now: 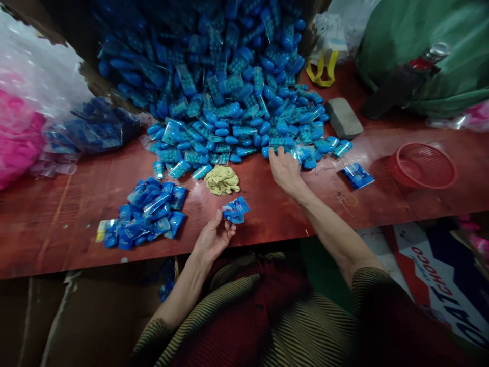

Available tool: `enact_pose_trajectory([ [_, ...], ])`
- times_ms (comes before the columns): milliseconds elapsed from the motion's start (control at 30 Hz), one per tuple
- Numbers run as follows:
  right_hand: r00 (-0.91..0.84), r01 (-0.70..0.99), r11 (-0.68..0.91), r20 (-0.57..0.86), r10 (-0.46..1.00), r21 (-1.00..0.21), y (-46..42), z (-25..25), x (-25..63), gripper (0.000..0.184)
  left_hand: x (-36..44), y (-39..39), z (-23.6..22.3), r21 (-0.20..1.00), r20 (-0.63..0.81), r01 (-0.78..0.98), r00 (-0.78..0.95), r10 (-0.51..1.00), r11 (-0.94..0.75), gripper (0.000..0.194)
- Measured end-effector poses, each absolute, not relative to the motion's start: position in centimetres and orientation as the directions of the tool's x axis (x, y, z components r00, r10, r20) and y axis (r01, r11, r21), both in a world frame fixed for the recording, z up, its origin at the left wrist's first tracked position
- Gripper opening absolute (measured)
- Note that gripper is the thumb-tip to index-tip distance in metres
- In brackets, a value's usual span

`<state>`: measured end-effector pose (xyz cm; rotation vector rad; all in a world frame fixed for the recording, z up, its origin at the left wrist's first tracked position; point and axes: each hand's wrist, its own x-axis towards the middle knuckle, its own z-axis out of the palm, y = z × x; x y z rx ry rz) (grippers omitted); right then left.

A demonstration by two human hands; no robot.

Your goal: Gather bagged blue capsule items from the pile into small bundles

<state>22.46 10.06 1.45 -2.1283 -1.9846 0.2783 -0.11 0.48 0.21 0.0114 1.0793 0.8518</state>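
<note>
My left hand [214,237] is near the table's front edge, its thumb and fingers pinching a blue printed packet [236,208]. Further forward, my right hand [286,172] reaches to the front of a big heap of small clear containers [229,127] with blue caps and blue beads inside. Its thumb and index finger close on a blue-capped container [281,142] at the heap's edge; the other fingers are partly hidden. A pile of blue packets [147,214] lies left of my left hand. Between heap and packet is a crumpled pale yellow cloth or glove [222,180].
At right are a single blue packet [357,176], a red plastic basket [423,165], a grey block [344,118] and a dark bottle [405,84] by a green sack [412,41]. Plastic bags with pink [19,137] and blue contents stand at left. A printed carton [431,270] sits below the table.
</note>
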Motion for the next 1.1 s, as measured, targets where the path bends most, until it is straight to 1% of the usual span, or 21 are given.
enact_pose_trajectory([
  [100, -0.029, 0.943, 0.027, -0.003, 1.0, -0.331, 9.1, 1.7, 21.8, 0.029, 0.2, 0.5, 0.3, 0.355, -0.8, -0.638, 0.171, 0.575, 0.683, 0.033],
  [167, -0.126, 0.899, 0.104, -0.024, 0.992, -0.426, 7.5, 1.9, 20.8, 0.029, 0.2, 0.5, 0.3, 0.356, -0.801, -0.646, 0.161, 0.577, 0.675, 0.035],
  [200, -0.177, 0.85, 0.128, -0.047, 0.983, -0.512, 6.5, 1.9, 20.3, 0.033, 0.1, 0.6, 0.4, 0.361, -0.795, -0.648, 0.161, 0.584, 0.67, 0.036],
  [233, -0.257, 0.709, 0.121, -0.095, 0.962, -0.695, 5.5, 1.8, 19.7, 0.038, 0.1, 0.6, 0.4, 0.367, -0.788, -0.651, 0.163, 0.594, 0.665, 0.036],
  [267, -0.323, 0.532, 0.045, -0.153, 0.934, -0.845, 4.5, 1.7, 19.1, 0.043, 0.1, 0.7, 0.5, 0.373, -0.779, -0.653, 0.166, 0.605, 0.659, 0.036],
  [300, -0.354, 0.37, -0.059, -0.2, 0.914, -0.927, 3.7, 1.5, 18.5, 0.049, 0.1, 0.7, 0.5, 0.38, -0.769, -0.655, 0.17, 0.617, 0.653, 0.035],
  [333, -0.366, 0.237, -0.146, -0.228, 0.902, -0.96, 3.0, 1.4, 18.0, 0.054, 0.2, 0.7, 0.5, 0.388, -0.759, -0.654, 0.173, 0.628, 0.649, 0.034],
  [400, -0.363, 0.086, -0.26, -0.273, 0.891, -0.962, 2.1, 1.1, 17.1, 0.059, 0.3, 0.7, 0.3, 0.411, -0.738, -0.644, 0.179, 0.65, 0.645, 0.031],
  [533, -0.328, -0.042, -0.368, -0.335, 0.883, -0.929, 1.8, 0.7, 15.6, 0.06, 0.5, 0.1, -0.3, 0.51, -0.657, -0.593, 0.2, 0.727, 0.624, 0.022],
  [633, -0.298, -0.131, -0.405, -0.353, 0.887, -0.905, 1.7, 0.0, 14.6, 0.057, 0.6, -0.5, -0.6, 0.606, -0.567, -0.53, 0.233, 0.79, 0.592, 0.026],
  [700, -0.242, -0.149, -0.369, -0.328, 0.913, -0.917, 1.3, -0.5, 14.2, 0.052, 0.7, -0.8, -0.6, 0.654, -0.533, -0.498, 0.23, 0.814, 0.569, 0.029],
  [767, -0.221, -0.081, -0.266, -0.243, 0.944, -0.961, 1.0, -0.6, 14.6, 0.05, 0.6, -0.9, -0.5, 0.676, -0.522, -0.498, 0.197, 0.83, 0.544, 0.03],
  [800, -0.274, -0.014, -0.193, -0.182, 0.944, -0.981, 1.1, -0.4, 15.1, 0.05, 0.5, -0.9, -0.5, 0.676, -0.523, -0.508, 0.18, 0.833, 0.534, 0.03],
  [867, -0.492, 0.148, -0.008, -0.08, 0.867, -0.989, 1.8, 0.5, 17.0, 0.049, 0.2, -0.7, -0.5, 0.656, -0.535, -0.534, 0.17, 0.828, 0.534, 0.029],
  [900, -0.59, 0.248, 0.106, -0.063, 0.805, -0.963, 2.5, 1.1, 18.2, 0.047, 0.0, -0.5, -0.6, 0.64, -0.544, -0.546, 0.175, 0.821, 0.541, 0.029],
  [933, -0.589, 0.373, 0.205, -0.06, 0.806, -0.905, 3.5, 1.7, 19.3, 0.042, -0.1, -0.4, -0.7, 0.621, -0.557, -0.558, 0.18, 0.811, 0.55, 0.028],
  [967, -0.463, 0.549, 0.252, -0.039, 0.885, -0.797, 4.7, 2.2, 20.4, 0.038, -0.1, -0.3, -0.8, 0.599, -0.572, -0.57, 0.185, 0.799, 0.562, 0.027],
  [1000, -0.309, 0.724, 0.238, 0.005, 0.951, -0.648, 6.0, 2.5, 21.3, 0.038, -0.1, -0.2, -0.9, 0.577, -0.592, -0.58, 0.189, 0.784, 0.575, 0.024],
  [1033, -0.195, 0.855, 0.181, 0.023, 0.981, -0.485, 7.4, 2.7, 22.0, 0.039, -0.1, -0.1, -0.9, 0.556, -0.612, -0.588, 0.189, 0.768, 0.587, 0.021],
  [1067, -0.112, 0.934, 0.117, 0.033, 0.993, -0.339, 8.8, 2.7, 22.5, 0.04, 0.0, -0.1, -0.9, 0.539, -0.63, -0.594, 0.186, 0.754, 0.597, 0.017],
  [1100, -0.077, 0.971, 0.083, 0.034, 0.996, -0.224, 10.0, 2.5, 22.6, 0.041, 0.0, 0.0, -0.8, 0.524, -0.644, -0.601, 0.184, 0.743, 0.604, 0.014],
])
